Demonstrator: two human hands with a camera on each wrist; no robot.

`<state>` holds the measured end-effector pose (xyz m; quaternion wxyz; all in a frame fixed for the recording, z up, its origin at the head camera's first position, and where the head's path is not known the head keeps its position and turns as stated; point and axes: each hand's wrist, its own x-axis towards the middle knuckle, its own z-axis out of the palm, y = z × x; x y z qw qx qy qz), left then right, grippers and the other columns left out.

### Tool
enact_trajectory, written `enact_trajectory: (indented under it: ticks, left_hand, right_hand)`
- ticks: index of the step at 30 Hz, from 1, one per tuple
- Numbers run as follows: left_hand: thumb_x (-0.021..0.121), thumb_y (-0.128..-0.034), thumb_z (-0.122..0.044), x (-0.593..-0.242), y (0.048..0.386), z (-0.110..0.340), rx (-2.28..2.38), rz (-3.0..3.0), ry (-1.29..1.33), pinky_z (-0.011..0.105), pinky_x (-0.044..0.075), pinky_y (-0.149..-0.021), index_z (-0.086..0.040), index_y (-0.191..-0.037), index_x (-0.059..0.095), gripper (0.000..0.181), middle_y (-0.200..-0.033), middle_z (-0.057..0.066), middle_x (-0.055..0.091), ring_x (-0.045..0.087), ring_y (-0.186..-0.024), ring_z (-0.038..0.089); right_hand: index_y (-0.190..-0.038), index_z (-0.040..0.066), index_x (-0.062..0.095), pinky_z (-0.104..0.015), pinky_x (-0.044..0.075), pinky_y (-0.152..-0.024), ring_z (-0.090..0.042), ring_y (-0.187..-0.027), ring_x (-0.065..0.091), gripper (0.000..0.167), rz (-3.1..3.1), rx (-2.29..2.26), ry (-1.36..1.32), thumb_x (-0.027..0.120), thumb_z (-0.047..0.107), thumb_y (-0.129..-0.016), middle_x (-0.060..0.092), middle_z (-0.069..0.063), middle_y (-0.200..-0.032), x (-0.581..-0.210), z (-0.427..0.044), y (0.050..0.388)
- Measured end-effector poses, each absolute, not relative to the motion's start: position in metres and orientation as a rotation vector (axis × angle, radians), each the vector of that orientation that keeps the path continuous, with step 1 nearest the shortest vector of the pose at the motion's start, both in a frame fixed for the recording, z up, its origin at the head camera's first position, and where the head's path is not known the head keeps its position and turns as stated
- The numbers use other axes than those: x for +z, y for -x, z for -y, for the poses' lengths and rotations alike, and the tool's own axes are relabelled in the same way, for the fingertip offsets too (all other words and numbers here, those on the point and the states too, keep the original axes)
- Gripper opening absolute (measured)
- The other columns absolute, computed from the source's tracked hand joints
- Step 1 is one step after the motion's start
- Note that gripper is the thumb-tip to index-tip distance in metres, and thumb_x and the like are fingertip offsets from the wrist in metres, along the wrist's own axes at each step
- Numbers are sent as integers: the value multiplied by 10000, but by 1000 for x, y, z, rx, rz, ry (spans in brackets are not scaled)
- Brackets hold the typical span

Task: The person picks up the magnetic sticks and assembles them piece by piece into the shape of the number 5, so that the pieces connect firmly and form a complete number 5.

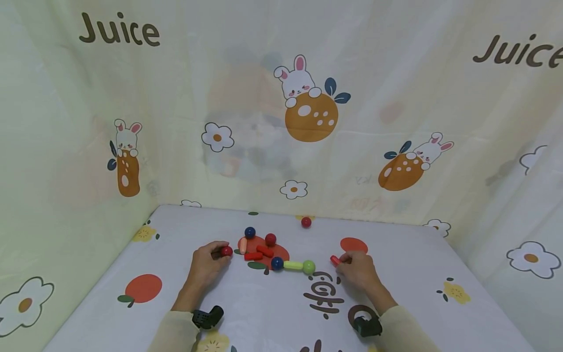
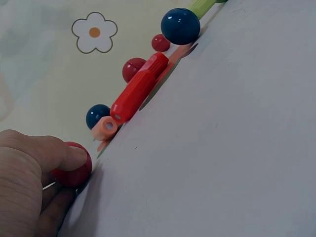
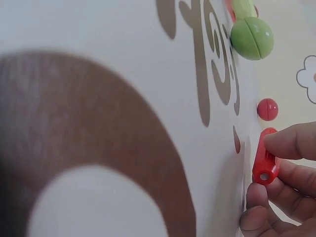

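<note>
My left hand (image 1: 205, 264) pinches a red ball (image 2: 74, 165) between thumb and fingers, just above or at the tabletop. On the other side, my right hand (image 1: 359, 274) holds a short red rod (image 3: 266, 157) with a hole in its end. Between the hands, a blue ball (image 1: 277, 263), a light green rod (image 1: 292, 265) and a green ball (image 1: 309, 267) are lined up touching. Nearer the left hand are two red rods (image 1: 253, 256), a peach rod (image 1: 243, 245), another blue ball (image 1: 249, 232) and a red ball (image 1: 270, 239).
A further red ball (image 1: 306, 222) sits near the back edge of the table. The white tablecloth (image 1: 272, 308) has printed fruit and lettering. Patterned curtains (image 1: 246, 98) stand behind and at both sides. Each wrist wears a small black camera (image 1: 208, 318).
</note>
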<state>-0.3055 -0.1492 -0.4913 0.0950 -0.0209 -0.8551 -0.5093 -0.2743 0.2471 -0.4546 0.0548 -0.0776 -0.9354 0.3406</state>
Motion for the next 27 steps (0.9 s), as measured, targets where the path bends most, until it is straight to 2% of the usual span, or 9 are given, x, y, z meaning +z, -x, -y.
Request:
enact_trajectory:
  ticks: [12, 27]
  left_hand:
    - [760, -899, -100, -492, 306, 150, -1529, 2535, 62, 436, 549, -975, -89, -1284, 684, 393, -1197, 87, 694, 646, -1125, 266]
    - [758, -899, -81, -491, 305, 149, -1507, 2534, 56, 447, 544, -982, -83, -1293, 677, 403, -1205, 89, 692, 641, -1130, 274]
  right_hand:
    - [-999, 10, 714, -329, 523, -696, -239, -798, 583, 157, 2808, 1108, 276, 711, 113, -880, 659, -78, -857, -455, -244, 270]
    - [-999, 5, 727, -293, 498, -668, -229, -772, 589, 179, 2749, 1194, 307, 725, 145, -887, 669, -71, -821, -453, -236, 264]
